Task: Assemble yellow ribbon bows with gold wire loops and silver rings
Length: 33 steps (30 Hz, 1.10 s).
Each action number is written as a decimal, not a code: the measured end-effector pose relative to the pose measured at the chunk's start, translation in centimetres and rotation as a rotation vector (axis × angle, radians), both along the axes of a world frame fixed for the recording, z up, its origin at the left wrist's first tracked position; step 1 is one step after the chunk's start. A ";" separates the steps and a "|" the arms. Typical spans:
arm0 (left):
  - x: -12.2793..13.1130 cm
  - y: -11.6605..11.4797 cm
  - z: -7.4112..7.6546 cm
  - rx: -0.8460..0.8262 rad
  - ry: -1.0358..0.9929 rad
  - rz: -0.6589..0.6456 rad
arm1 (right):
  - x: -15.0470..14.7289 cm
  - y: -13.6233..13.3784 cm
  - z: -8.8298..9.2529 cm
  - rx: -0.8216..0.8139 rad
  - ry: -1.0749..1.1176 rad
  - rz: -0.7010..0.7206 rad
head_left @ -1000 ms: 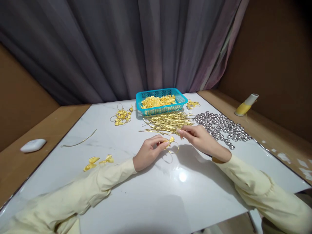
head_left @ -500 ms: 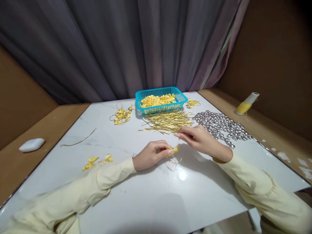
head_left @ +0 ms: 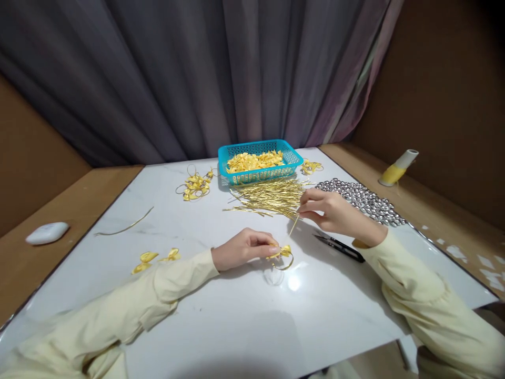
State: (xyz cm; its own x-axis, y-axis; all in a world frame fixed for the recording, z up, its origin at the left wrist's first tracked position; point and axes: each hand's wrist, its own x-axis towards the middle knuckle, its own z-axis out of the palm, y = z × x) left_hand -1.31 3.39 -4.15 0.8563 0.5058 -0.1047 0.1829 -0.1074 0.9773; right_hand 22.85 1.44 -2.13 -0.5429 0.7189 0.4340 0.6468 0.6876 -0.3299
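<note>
My left hand (head_left: 245,249) pinches a yellow ribbon bow (head_left: 284,251) just above the white table. A curved gold wire loop (head_left: 290,263) hangs from the bow. Up and to the right, my right hand (head_left: 329,213) has its thumb and fingertips closed on a short gold twist tie (head_left: 293,225), whose end points down. Beyond the fingers lies a loose pile of gold twist ties (head_left: 268,197). Black thread snips (head_left: 339,246) lie below my right hand, partly near the sleeve. Whether the bow carries a bead is hidden by my fingers.
A blue basket (head_left: 222,158) of yellow bows stands at the back. Silver beads (head_left: 366,200) spread at the right. Wired bows (head_left: 196,185) lie back left, loose bows (head_left: 145,259) by my left sleeve. A yellow thread spool (head_left: 397,169) stands on the right ledge.
My right hand has shifted right and slightly down, and a short gold twist tie now shows at its fingertips. The thread snips have come into view. My left hand keeps its pinch.
</note>
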 end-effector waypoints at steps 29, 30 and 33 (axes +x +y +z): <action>-0.1 0.0 0.3 -0.245 -0.142 0.108 | 1.7 -0.6 1.8 -1.031 1.133 -0.049; -0.1 0.0 0.2 -0.259 -0.148 0.113 | 1.8 -0.8 2.0 -0.988 1.132 -0.050; -0.1 0.0 0.2 -0.273 -0.148 0.126 | 1.8 -1.2 2.3 -0.909 1.072 -0.024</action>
